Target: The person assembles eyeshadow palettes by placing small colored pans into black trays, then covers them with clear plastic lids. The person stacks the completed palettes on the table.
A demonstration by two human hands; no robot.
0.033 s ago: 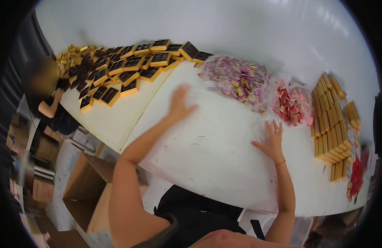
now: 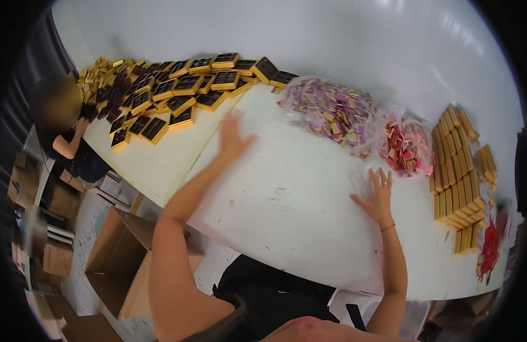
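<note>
My left hand point(image 2: 235, 138), a little blurred, is over the white table point(image 2: 275, 228) to the right of a heap of gold boxes with dark, compartmented insides point(image 2: 186, 85). Its thumb stands apart from the fingers and nothing shows in it. On the right, my right hand point(image 2: 378, 200) has its fingers spread beside a thin clear plastic piece point(image 2: 361, 181); whether they touch is hard to tell. Just beyond it lie a clear bag of red and pink small pieces point(image 2: 401, 148) and a larger clear bag of purple and gold pieces point(image 2: 335, 111).
Rows of gold boxes point(image 2: 457, 185) stand stacked at the right, with a red bundle point(image 2: 489, 251) near them. A co-worker point(image 2: 67, 137) is at the table's far left end. An open cardboard box point(image 2: 118, 259) sits below the table's near edge.
My left hand has moved left, closer to the heap of gold boxes. My right hand stays nearly where it was, fingers still spread.
</note>
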